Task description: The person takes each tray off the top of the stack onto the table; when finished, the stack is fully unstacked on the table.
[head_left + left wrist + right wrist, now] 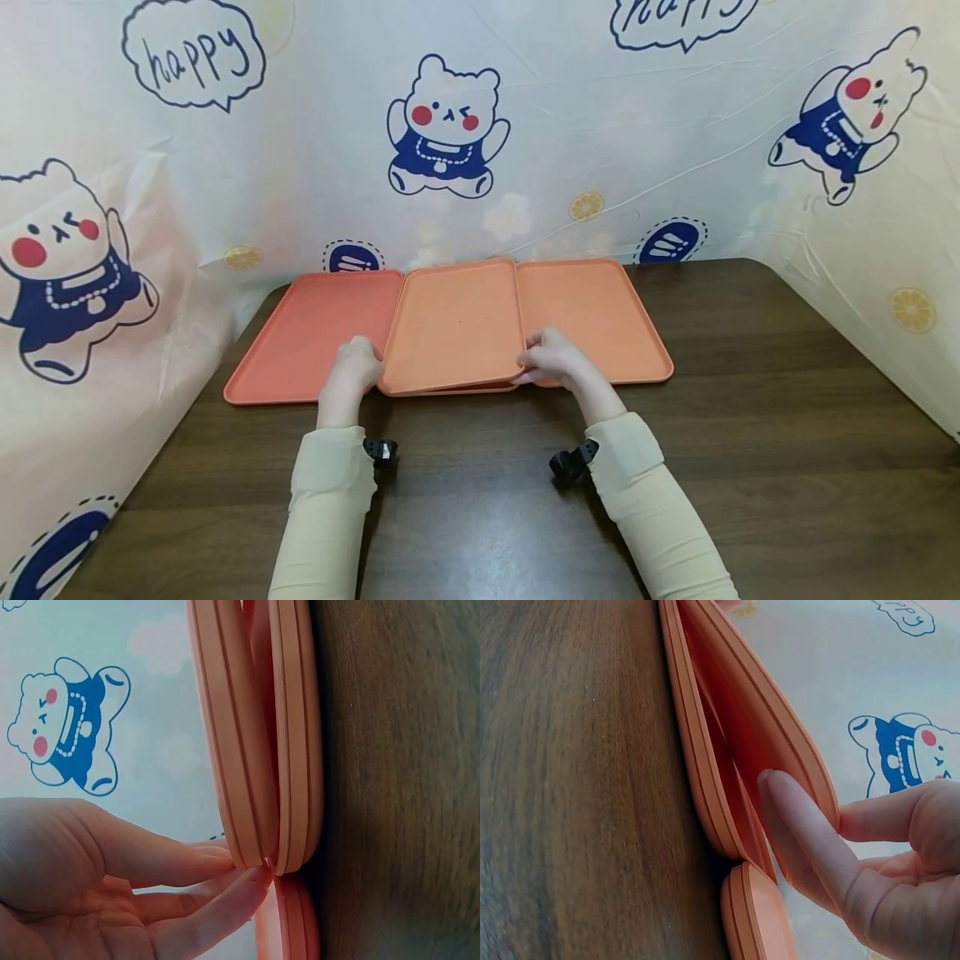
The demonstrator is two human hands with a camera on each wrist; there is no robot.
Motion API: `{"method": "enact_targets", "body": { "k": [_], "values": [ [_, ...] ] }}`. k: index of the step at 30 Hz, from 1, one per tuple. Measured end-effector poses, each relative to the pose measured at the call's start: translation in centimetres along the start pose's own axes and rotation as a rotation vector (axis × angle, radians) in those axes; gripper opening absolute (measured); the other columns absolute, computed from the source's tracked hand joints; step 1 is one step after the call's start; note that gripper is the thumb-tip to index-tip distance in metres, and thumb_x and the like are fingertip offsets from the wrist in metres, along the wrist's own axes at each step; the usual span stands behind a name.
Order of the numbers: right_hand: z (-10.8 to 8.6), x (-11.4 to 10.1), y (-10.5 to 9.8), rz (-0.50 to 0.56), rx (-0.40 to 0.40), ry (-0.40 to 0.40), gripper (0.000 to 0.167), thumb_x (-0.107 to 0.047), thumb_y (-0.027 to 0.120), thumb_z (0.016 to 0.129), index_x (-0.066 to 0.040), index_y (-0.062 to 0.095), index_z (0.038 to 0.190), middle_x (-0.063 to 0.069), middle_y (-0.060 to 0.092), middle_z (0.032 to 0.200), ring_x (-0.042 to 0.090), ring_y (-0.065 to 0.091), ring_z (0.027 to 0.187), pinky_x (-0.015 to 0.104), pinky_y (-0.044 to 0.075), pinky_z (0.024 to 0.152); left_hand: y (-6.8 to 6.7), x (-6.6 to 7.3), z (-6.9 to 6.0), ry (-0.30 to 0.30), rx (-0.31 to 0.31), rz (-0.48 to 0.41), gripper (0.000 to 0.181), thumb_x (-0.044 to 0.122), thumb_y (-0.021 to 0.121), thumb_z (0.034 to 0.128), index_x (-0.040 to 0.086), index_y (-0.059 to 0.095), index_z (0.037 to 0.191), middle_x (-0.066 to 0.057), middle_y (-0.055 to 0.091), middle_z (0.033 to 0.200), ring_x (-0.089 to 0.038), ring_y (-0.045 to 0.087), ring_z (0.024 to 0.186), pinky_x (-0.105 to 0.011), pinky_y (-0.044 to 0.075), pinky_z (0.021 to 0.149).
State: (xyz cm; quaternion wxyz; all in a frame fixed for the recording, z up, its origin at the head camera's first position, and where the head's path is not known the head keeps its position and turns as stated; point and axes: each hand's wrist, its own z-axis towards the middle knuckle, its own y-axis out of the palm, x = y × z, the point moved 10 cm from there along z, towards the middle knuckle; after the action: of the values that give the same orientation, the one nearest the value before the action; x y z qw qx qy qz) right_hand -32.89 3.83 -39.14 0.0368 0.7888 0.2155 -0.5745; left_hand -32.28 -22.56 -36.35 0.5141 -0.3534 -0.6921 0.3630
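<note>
In the head view, a light orange tray (459,325) lies on top of another tray (480,389) in the middle of the row. My left hand (351,365) pinches the upper tray's near left corner between thumb and fingers. At its near right corner my right hand (557,358) grips the rim, a finger tucked underneath in the right wrist view. That view shows the upper tray (780,720) tilted up from the lower tray (697,757), with a wedge-shaped gap between them. A narrower gap appears in the left wrist view.
A coral-red tray (318,333) lies flat on the left and a light orange tray (596,321) on the right, both close against the middle pair. The dark wooden table (480,500) ends at a printed cloth backdrop (555,150) behind the trays.
</note>
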Motion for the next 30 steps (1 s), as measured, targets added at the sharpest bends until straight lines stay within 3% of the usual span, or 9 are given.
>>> {"method": "enact_targets", "body": {
  "k": [4, 5, 17, 22, 27, 30],
  "values": [
    [-0.1, -0.1, -0.3, 0.022, 0.010, 0.003, 0.062, 0.005, 0.045, 0.092, 0.010, 0.014, 0.145, 0.031, 0.016, 0.148, 0.033, 0.060, 0.103, 0.033, 0.053, 0.085, 0.0, -0.1, 0.1, -0.012, -0.001, 0.009, 0.026, -0.001, 0.045, 0.0833, -0.003, 0.064, 0.100, -0.017, 0.057, 0.096, -0.026, 0.051, 0.081, -0.027, 0.041, 0.058],
    [-0.1, -0.1, -0.4, 0.032, 0.014, 0.004, 0.062, 0.006, 0.044, 0.092, 0.010, 0.014, 0.145, 0.031, 0.017, 0.148, 0.034, 0.059, 0.105, 0.034, 0.053, 0.086, 0.0, -0.1, 0.2, -0.014, -0.004, 0.010, 0.027, -0.001, 0.046, 0.0835, -0.003, 0.064, 0.102, -0.018, 0.058, 0.098, -0.027, 0.051, 0.082, -0.028, 0.041, 0.060],
    [0.1, 0.1, -0.9, 0.137, 0.025, 0.023, 0.060, 0.007, 0.040, 0.092, 0.010, 0.012, 0.145, 0.029, 0.018, 0.146, 0.037, 0.046, 0.121, 0.040, 0.049, 0.092, 0.3, 0.0, 0.1, -0.014, -0.019, 0.005, 0.028, -0.002, 0.047, 0.0830, -0.002, 0.066, 0.104, -0.018, 0.061, 0.098, -0.027, 0.052, 0.082, -0.028, 0.041, 0.060],
    [0.0, 0.1, -1.2, 0.172, 0.020, 0.028, 0.060, 0.007, 0.039, 0.092, 0.008, 0.011, 0.145, 0.029, 0.018, 0.146, 0.040, 0.043, 0.124, 0.041, 0.048, 0.093, 0.3, 0.2, -0.2, -0.025, -0.029, -0.010, 0.020, -0.004, 0.057, 0.0785, -0.001, 0.068, 0.096, -0.017, 0.062, 0.094, -0.026, 0.052, 0.080, -0.028, 0.042, 0.059],
    [-0.4, -0.1, -1.8, 0.175, 0.017, 0.018, 0.059, 0.006, 0.037, 0.092, 0.008, 0.010, 0.145, 0.030, 0.022, 0.144, 0.040, 0.047, 0.119, 0.041, 0.048, 0.093, 0.2, 0.3, -0.1, 0.002, -0.013, 0.000, 0.029, -0.004, 0.061, 0.0746, -0.002, 0.066, 0.103, -0.020, 0.061, 0.108, -0.027, 0.048, 0.085, -0.031, 0.043, 0.065],
    [-0.6, -0.3, -2.1, 0.181, 0.016, 0.009, 0.059, 0.006, 0.036, 0.093, 0.009, 0.008, 0.145, 0.030, 0.023, 0.143, 0.038, 0.049, 0.116, 0.041, 0.048, 0.092, 0.3, 0.3, 0.0, 0.013, -0.016, -0.006, 0.038, -0.003, 0.060, 0.0768, -0.004, 0.062, 0.115, -0.024, 0.058, 0.121, -0.030, 0.052, 0.097, -0.037, 0.048, 0.076]
  ]
}}
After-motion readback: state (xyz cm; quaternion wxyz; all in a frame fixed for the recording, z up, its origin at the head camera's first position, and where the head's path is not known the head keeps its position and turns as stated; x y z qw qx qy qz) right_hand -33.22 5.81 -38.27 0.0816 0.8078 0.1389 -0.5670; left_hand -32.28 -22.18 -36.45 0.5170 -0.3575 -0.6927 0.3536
